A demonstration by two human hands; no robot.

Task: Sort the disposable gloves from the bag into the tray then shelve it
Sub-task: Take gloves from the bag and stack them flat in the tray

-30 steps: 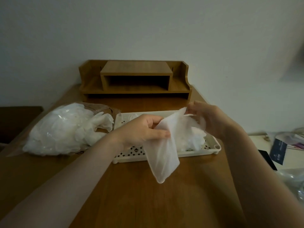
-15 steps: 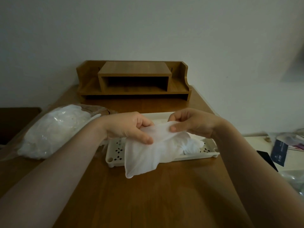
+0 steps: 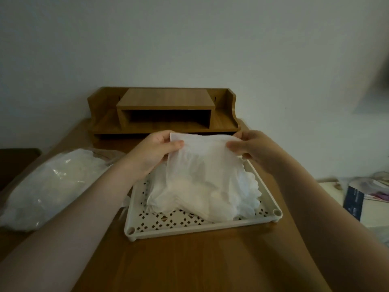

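A thin white disposable glove is stretched flat between my two hands above the far half of the tray. My left hand pinches its upper left corner, and my right hand pinches the upper right corner. Below it a pile of white gloves lies in the cream perforated tray on the wooden table. The clear plastic bag, still full of white gloves, lies on the table to the left of the tray.
A wooden desk shelf with an open middle slot stands against the wall behind the tray. To the right, beyond the table edge, lie a dark booklet and papers on a lower pale surface. A dark object sits far left.
The glove hung crumpled from my hands in front of the tray. It is now spread wide and lifted over the pile in the tray, with both hands further apart and further from me.
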